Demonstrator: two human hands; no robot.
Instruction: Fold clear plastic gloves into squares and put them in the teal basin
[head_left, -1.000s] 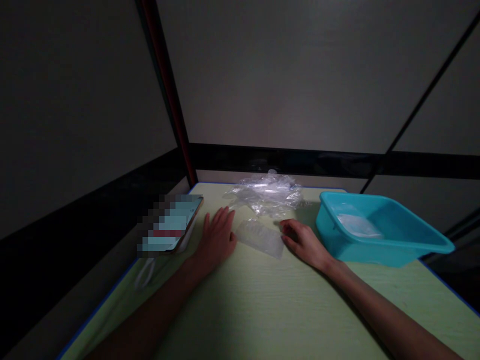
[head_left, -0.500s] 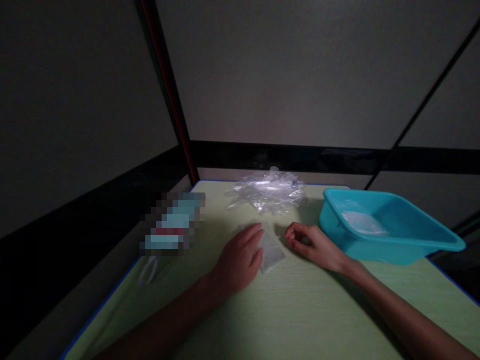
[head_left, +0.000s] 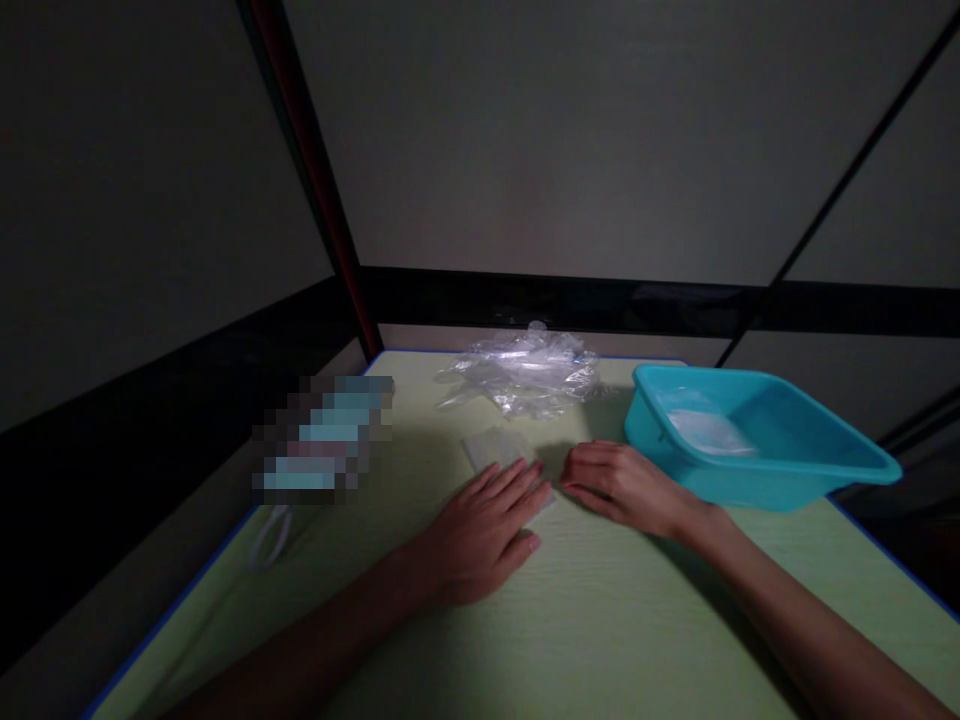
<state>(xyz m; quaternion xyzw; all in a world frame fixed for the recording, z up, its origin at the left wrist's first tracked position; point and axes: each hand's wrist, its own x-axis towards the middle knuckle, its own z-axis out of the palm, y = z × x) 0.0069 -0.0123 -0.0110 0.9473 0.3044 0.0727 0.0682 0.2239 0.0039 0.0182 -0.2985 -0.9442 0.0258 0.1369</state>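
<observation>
Grey wall panels with a black band across them stand dimly lit beyond a pale green table. On that surface the left hand lies wide and flat, fingers a little spread over a small translucent sheet or bag, whose far corner shows just ahead of the fingertips and whose near part is partly covered. Just beside it, the right hand is narrow, fingers curled inward; whether anything is pinched inside them I cannot tell. Ahead of both hands sits a crumpled heap of clear plastic. Outward of the right hand is a turquoise basin with a whitish flat piece in it; outward of the left, a pixelated item with a white loop near it. The small piece looks very light, limp and rather slippery, likely to crease or slide if pushed. Its far corner, ahead of the left fingertips, seems the easiest place to pinch, with the palm steadying the rest
</observation>
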